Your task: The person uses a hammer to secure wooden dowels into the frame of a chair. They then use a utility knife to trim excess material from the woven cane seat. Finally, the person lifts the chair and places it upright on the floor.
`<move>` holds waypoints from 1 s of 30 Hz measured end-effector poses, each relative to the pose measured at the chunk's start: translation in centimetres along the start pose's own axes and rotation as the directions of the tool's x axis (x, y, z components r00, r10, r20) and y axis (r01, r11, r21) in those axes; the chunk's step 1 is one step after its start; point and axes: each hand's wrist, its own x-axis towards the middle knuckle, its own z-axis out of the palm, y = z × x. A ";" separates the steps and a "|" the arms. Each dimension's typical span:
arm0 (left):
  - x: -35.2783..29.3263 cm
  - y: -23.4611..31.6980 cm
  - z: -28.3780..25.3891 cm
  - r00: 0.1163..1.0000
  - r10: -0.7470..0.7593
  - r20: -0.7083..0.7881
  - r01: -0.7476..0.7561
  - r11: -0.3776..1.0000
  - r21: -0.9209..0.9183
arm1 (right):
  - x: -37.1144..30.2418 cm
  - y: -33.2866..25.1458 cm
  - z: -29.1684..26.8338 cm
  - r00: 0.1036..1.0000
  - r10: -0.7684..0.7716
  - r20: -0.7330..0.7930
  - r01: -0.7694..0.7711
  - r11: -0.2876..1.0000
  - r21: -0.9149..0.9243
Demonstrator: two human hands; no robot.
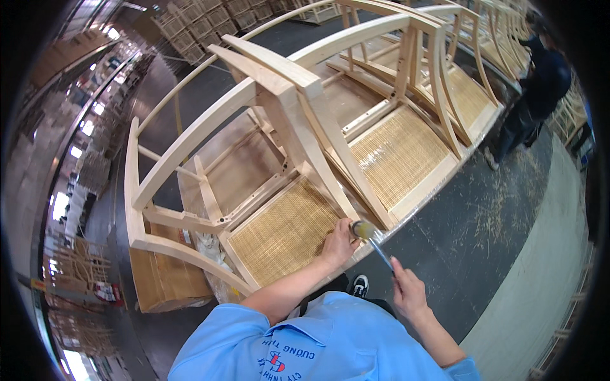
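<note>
A pale wooden chair frame (194,251) lies before me with a woven cane panel (286,232) set in it. At the panel's near right corner is my left hand (340,244), its fingers curled in at the frame's edge. What they pinch, if anything, is hidden. My right hand (410,291) is wrapped round the handle of a mallet (382,255), whose shiny shaft slants up and left. The mallet's rounded, yellowish head (363,230) is just beside my left fingertips; whether it touches the wood I cannot tell.
A second chair frame with a cane panel (400,155) leans close on the right, and several more stand farther along. Under the near frame sits a cardboard box (168,276). Another person (540,89) works at the far right. Wood shavings (492,216) litter the dark floor.
</note>
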 end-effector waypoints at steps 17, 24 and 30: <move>9.1 -9.3 -15.0 0.835 -0.267 -0.482 0.147 0.951 -0.272 | 7.4 -0.6 0.7 0.997 -0.020 0.071 0.009 0.989 0.148; 14.3 -10.5 -14.9 0.924 -0.209 -0.320 0.097 0.938 -0.332 | 14.7 -3.6 3.6 0.997 -0.051 0.049 0.041 0.980 0.194; 14.1 -12.7 -15.2 0.918 -0.026 -0.396 -0.080 0.965 -0.249 | 19.6 -7.0 5.0 0.985 -0.173 -0.011 0.172 0.967 0.189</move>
